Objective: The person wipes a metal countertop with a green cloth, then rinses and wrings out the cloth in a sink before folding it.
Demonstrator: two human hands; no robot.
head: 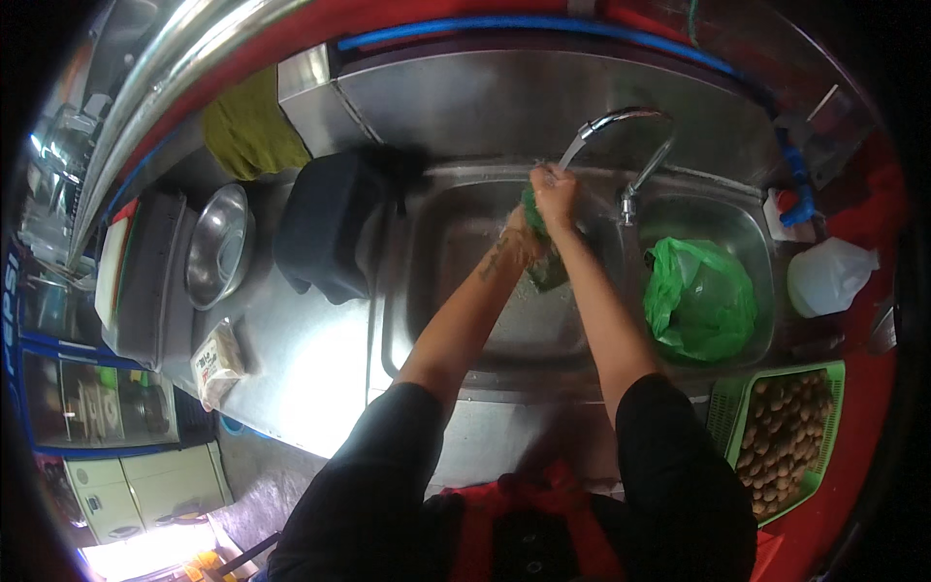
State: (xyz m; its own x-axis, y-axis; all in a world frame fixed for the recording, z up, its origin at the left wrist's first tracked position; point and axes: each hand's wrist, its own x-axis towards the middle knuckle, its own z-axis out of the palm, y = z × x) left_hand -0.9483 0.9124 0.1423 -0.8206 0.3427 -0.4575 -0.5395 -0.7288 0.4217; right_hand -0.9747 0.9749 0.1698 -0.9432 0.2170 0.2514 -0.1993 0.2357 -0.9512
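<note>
At the running tap, my right hand is closed in a fist in the stream, against a green scouring pad. My left hand is just below and to its left, pressed to the same pad; its fingers are mostly hidden. Both hands are held over the large stainless steel sink basin. Between my forearms, low in the basin, a dark greenish object shows partly; I cannot tell what it is.
In the smaller right basin sits a green plastic bag. A white jug and a green basket of brown round items stand at right. Left are a dark grey plastic container, a steel bowl and a package.
</note>
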